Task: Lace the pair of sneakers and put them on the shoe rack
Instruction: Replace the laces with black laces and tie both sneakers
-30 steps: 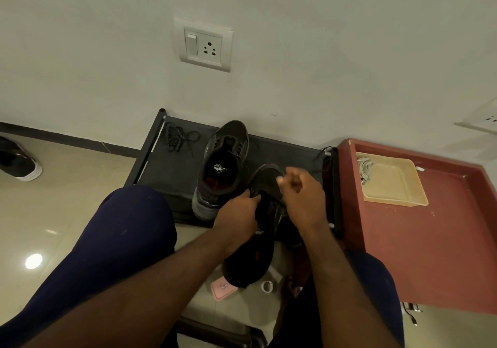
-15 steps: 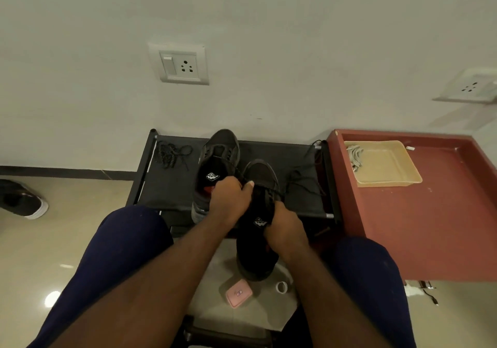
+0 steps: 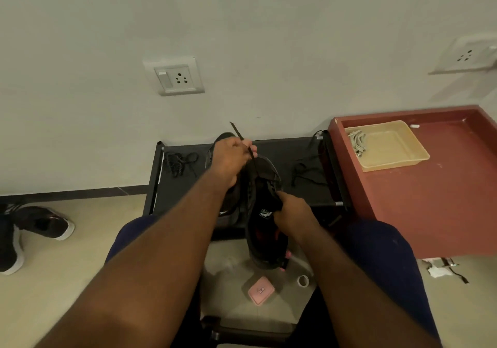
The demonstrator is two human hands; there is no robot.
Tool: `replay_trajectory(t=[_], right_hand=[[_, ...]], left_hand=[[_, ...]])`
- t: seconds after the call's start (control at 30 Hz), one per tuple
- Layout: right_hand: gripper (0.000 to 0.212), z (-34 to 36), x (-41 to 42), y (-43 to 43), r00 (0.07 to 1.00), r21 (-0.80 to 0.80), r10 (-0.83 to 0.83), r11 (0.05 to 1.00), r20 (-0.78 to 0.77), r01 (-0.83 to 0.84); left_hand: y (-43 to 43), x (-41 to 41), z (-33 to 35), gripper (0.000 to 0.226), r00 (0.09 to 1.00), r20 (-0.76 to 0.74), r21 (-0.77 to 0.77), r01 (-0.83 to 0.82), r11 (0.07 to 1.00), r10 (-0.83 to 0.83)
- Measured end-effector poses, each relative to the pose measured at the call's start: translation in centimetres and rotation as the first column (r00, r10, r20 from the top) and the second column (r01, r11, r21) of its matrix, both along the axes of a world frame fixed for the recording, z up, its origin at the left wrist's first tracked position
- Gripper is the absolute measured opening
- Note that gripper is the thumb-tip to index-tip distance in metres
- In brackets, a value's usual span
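Note:
A black sneaker [image 3: 265, 229] hangs between my knees, toe toward the black shoe rack [image 3: 295, 154]. My right hand [image 3: 291, 210] grips its tongue and side. My left hand [image 3: 231, 159] pinches a black lace [image 3: 243, 143] that runs taut from the shoe's eyelets up past my fingers, its tip pointing at the wall. The other black sneaker [image 3: 215, 148] stands on the rack, mostly hidden behind my left hand. A loose lace [image 3: 178, 160] lies bundled on the rack's left end. The free end of a lace [image 3: 306, 172] trails on the rack's right side.
A red table [image 3: 430, 199] with a beige tray [image 3: 387, 146] stands right of the rack. Another pair of dark shoes [image 3: 32, 226] lies on the floor at left. A pink case [image 3: 261, 290] and a small white ring [image 3: 303, 280] lie on paper below the sneaker.
My left hand has risen from the shoe's eyelets and pulled the lace up and away toward the wall. My right hand has stayed on the shoe's tongue.

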State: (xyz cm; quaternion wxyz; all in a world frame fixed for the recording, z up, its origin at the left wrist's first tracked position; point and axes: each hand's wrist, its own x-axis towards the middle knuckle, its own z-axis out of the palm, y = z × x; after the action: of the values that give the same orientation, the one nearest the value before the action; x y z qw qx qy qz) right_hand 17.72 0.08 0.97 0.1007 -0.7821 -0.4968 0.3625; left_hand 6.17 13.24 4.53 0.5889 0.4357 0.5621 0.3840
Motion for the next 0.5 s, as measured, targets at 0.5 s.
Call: replay_trajectory(t=[0.5], right_hand=[[0.028, -0.2, -1.2, 0.5, 0.992, 0.028, -0.096, 0.995, 0.077, 0.094]], left_hand=[[-1.4, -2.4, 0.0, 0.024, -0.058, -0.921, -0.314, 0.695, 0.647, -0.385]])
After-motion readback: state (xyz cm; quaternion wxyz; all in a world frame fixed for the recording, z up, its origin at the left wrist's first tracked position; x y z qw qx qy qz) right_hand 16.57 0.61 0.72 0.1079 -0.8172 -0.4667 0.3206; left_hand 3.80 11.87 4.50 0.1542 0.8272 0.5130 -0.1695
